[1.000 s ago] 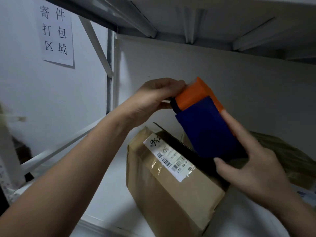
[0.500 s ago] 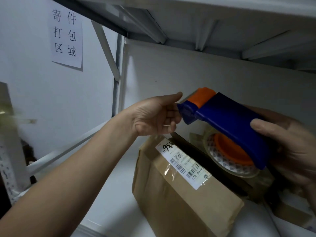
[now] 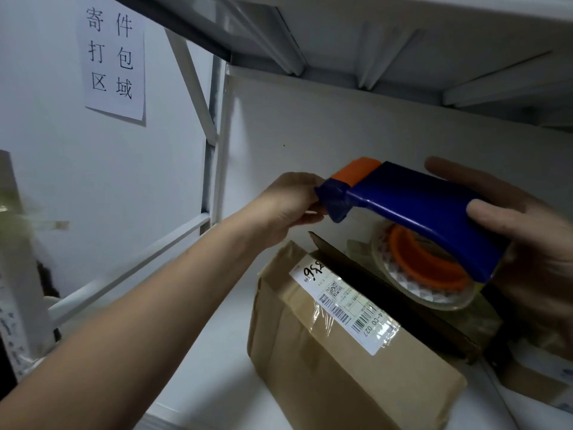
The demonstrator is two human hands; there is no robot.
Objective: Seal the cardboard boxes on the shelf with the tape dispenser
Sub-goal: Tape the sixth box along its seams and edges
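Since a second ago the tape dispenser (image 3: 418, 209) tips from nose-up to near level, nose pointing left, in the air above the cardboard box (image 3: 341, 361), and its tape roll (image 3: 400, 274) now shows underneath; probably set to pull tape. Right hand (image 3: 521, 231) wraps the blue body, while the left hand (image 3: 288, 209) pinches at the nose, tape end not visible. Box sits on the white shelf (image 3: 217, 361), brown, labelled, far flap raised, unsealed.

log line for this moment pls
phase: tape prep | right hand: holds tape dispenser | left hand: pinches at its front end | cardboard box: top flap open
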